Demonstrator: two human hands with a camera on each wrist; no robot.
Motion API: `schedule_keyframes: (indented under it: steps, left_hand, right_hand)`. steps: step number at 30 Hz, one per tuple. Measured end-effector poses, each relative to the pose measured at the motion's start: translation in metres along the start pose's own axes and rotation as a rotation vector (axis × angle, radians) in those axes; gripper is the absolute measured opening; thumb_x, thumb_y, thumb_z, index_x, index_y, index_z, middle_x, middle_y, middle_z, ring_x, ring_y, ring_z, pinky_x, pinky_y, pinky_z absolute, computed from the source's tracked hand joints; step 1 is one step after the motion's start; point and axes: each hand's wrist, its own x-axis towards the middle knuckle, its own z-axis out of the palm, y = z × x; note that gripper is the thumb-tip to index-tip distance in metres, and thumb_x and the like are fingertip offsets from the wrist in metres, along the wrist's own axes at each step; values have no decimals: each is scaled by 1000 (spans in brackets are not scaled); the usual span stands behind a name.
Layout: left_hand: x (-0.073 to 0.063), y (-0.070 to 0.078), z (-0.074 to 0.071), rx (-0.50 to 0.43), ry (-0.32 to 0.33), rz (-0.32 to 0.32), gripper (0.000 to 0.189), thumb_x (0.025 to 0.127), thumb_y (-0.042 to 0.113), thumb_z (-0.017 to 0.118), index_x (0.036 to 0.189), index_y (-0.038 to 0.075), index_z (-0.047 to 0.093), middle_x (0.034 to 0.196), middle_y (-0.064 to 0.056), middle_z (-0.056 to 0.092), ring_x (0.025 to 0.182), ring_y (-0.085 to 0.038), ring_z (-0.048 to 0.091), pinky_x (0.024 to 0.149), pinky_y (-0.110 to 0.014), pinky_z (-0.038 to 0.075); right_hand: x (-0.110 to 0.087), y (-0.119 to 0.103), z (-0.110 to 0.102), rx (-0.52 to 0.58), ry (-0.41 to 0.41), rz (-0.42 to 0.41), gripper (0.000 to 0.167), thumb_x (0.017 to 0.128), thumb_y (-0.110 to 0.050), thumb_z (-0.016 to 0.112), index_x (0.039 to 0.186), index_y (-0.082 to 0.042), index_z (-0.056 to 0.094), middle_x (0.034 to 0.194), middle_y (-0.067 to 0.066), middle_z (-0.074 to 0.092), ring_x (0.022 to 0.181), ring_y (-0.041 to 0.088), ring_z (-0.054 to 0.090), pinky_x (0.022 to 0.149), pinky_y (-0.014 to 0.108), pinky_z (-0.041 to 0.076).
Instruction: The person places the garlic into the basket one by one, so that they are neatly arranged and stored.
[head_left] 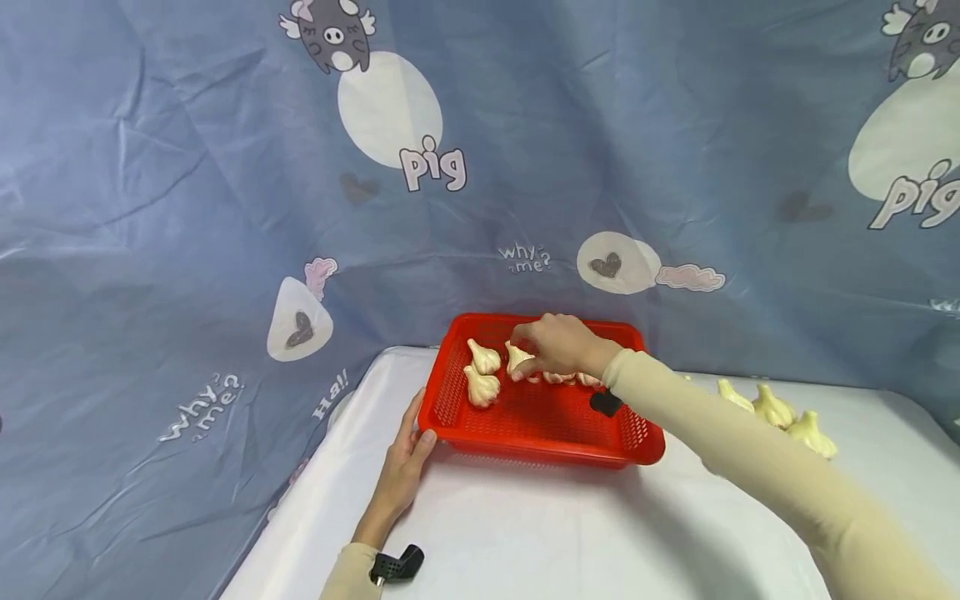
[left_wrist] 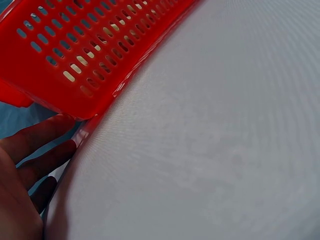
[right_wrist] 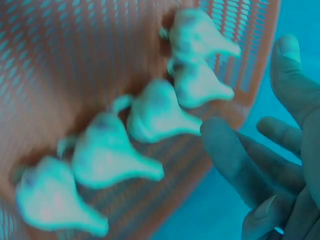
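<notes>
We saw the left hand [head_left: 405, 462] at the lower-left corner of the red basket [head_left: 525, 443], thumb over the rim and fingers nearly straight against the outside, presumably to steady it; that grip was loose, not clenched round the wall. The right hand [head_left: 558, 343] reached in from the right of the frame, over the middle garlic bulb [head_left: 516, 357]; its grip was parted, thumb well away from the fingers, nothing held, though we could not tell whether a fingertip touched the stem. Five bulbs lay along the basket's upper side, seemingly ranked with stems towards the far wall, which left mesh floor uncovered towards the near rim. Behind that far rim, the printed cloth [head_left: 465, 225] hung close, so room was tighter there than over the white table [head_left: 540, 533] below. More garlic [head_left: 810, 435] lay at right, beyond the forearm.
</notes>
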Motion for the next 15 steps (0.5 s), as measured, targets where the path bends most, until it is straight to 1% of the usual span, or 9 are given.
schedule_keyframes:
  steps: [3,6,9,12,14,15]
  left_hand:
    - [-1,0,0,7,-2,-7,68,109,24,54,169,39,25,166,-3,47,138,-23,61,117,-40,43]
    - [-1,-1,-2,5,-7,12,68,109,22,52,170,36,24,166,-7,46,139,-28,61,116,-32,42]
    - [2,-1,-3,-5,-5,29,67,110,20,51,170,35,24,168,-7,43,141,-31,59,114,-22,40]
    - [2,-1,-3,-18,-2,25,67,110,20,51,170,35,24,169,-6,42,141,-30,58,112,-17,38]
    - [0,0,-1,-14,-8,11,67,110,21,52,170,36,24,169,-5,43,141,-28,59,113,-18,39]
    - [-1,0,0,-10,-12,-1,67,110,21,52,169,37,24,168,-4,43,140,-26,59,114,-21,39]
  right_hand:
    - [-18,8,-21,-37,36,-6,58,83,-56,84,123,-14,76,97,3,81,85,19,76,77,47,62]
    - [-35,16,-41,-59,83,-12,53,82,-52,87,118,-14,78,95,2,82,83,19,77,76,47,62]
    - [-52,26,-56,-78,116,-1,51,81,-49,89,115,-13,78,99,4,83,86,22,78,77,48,61]
    - [-72,37,-64,-92,128,38,51,81,-48,90,115,-12,78,106,5,82,93,26,78,80,51,61]
    - [-89,43,-65,-91,121,69,51,80,-48,90,115,-13,79,109,4,81,94,27,78,80,52,61]
    - [-99,46,-64,-90,114,86,50,80,-49,90,115,-14,79,109,3,81,92,26,77,78,53,61]
